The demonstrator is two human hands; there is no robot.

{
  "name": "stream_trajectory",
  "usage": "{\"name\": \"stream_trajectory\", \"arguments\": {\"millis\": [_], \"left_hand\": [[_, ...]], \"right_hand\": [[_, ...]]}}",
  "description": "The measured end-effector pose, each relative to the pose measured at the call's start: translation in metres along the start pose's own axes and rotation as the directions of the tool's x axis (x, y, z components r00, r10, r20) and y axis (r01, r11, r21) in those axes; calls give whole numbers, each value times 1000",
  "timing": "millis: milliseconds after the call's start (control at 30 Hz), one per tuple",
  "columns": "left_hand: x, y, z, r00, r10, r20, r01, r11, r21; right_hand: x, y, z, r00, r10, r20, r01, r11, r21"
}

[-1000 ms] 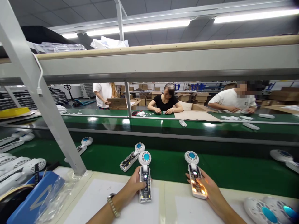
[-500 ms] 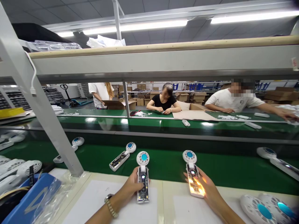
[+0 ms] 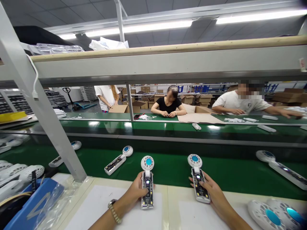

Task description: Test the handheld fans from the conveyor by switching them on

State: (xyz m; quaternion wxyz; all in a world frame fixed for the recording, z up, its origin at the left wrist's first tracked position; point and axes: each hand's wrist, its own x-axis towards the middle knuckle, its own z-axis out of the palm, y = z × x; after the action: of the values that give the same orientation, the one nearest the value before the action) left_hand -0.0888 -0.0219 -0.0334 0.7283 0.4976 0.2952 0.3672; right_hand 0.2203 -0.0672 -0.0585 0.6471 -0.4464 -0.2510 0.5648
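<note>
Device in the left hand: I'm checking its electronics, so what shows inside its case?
A dark circuit board with a lit spot and yellowish parts shows inside the device. The left hand covers part; the board's underside is hidden.

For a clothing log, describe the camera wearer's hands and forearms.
The left hand is ungloved, with a pale beaded bracelet and a shiny dark band, perhaps a watch, at the wrist. The right hand is ungloved, its wrist unadorned. No sleeves show on either forearm.

Head-worn view: looks forward, down, over near worktop [image 3: 172,204], green belt [image 3: 171,172].
</note>
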Motion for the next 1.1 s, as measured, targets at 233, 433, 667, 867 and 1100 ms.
{"name": "stream_trajectory", "arguments": {"millis": [233,433,667,867,1100], "left_hand": [[-1,0,0,1000,-7,-8,7,1000,-6],[-1,1,1,999,-17,-31,17,1000,-2],[1,-2,-1,1000,16,12,-16,999,-31],[1,-4,-3,1000,5,13,-5,1000,-15],[0,-1,-2,1000,-12,-6,12,1000,-4]], "right_hand": [[-2,1,0,998,-43,53,40,998,48],[-1,2,-1,997,-49,59,46,998,42],[3,4,-4,997,-43,62,40,998,44],[3,4,-4,998,-26,64,25,999,21],[4,6,-5,996,-47,71,46,999,18]]}}
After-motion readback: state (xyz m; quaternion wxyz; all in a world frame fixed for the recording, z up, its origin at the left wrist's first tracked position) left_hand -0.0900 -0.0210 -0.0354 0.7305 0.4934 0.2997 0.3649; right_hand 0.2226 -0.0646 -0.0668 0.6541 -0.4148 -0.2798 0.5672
